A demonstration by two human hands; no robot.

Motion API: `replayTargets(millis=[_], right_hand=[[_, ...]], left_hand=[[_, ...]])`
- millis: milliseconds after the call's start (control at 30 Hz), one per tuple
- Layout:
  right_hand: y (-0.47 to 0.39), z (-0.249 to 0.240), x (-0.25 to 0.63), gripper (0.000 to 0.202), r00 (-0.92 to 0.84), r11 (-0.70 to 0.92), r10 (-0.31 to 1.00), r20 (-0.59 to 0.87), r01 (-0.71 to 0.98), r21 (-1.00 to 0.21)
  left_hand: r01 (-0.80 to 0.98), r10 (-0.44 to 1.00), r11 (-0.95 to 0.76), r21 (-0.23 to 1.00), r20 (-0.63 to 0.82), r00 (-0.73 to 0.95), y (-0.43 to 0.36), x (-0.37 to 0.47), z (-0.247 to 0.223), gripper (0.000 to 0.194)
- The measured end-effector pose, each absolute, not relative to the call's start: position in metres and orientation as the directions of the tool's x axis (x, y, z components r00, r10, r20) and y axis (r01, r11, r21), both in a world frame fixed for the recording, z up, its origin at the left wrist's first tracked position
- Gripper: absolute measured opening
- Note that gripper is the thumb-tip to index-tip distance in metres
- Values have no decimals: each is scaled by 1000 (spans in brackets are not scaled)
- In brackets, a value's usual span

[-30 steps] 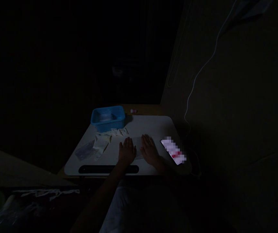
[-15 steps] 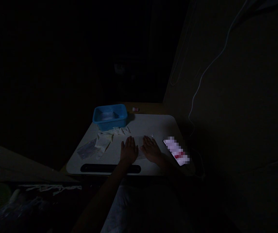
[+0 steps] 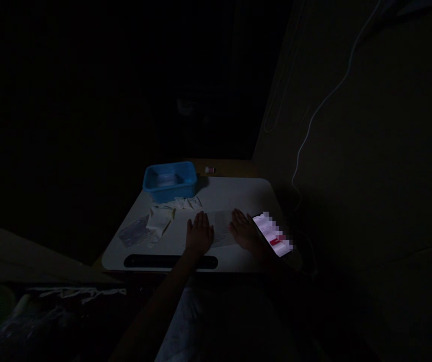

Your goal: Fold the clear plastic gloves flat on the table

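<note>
In dim light, a clear plastic sheet or bag (image 3: 221,229) lies flat on a white table (image 3: 234,191). My left hand (image 3: 199,235) rests palm down at its left side, fingers stretched out. My right hand (image 3: 243,230) lies flat at its right side, fingers spread, close to a lit phone (image 3: 272,234). Neither hand grips anything. Left of my left hand are a pale folded packet (image 3: 160,219) and another clear plastic bag (image 3: 135,232).
A blue plastic basin (image 3: 174,192) stands at the table's back left, with crumpled white pieces (image 3: 188,202) before it. Behind the table lies a small red and white container (image 3: 209,170). A dark slot (image 3: 170,261) runs along the front edge. A white cable (image 3: 310,125) hangs at right.
My right hand has slid to the right, away from my left hand, and more of the clear plastic shows between them. My left hand has stayed in place.
</note>
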State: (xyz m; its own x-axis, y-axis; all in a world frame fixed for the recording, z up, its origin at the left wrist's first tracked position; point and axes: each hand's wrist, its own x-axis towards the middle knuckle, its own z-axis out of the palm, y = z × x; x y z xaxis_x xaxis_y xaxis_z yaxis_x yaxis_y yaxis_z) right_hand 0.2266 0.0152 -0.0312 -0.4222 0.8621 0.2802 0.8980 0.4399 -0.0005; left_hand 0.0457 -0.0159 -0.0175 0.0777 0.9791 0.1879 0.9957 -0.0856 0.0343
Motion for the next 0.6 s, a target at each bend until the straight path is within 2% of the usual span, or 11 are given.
replayTargets(millis=[133, 467, 600], right_hand=[[14, -29, 226, 51, -434, 451, 855, 283, 893, 8], [15, -25, 224, 52, -418, 436, 878, 234, 899, -29], [15, -25, 223, 52, -416, 435, 884, 215, 899, -48]], left_hand=[[996, 979, -80, 33, 190, 72, -17, 46, -15, 55], [991, 949, 122, 61, 284, -134, -18, 38, -12, 55], [997, 957, 25, 66, 288, -43, -19, 48, -3, 55]])
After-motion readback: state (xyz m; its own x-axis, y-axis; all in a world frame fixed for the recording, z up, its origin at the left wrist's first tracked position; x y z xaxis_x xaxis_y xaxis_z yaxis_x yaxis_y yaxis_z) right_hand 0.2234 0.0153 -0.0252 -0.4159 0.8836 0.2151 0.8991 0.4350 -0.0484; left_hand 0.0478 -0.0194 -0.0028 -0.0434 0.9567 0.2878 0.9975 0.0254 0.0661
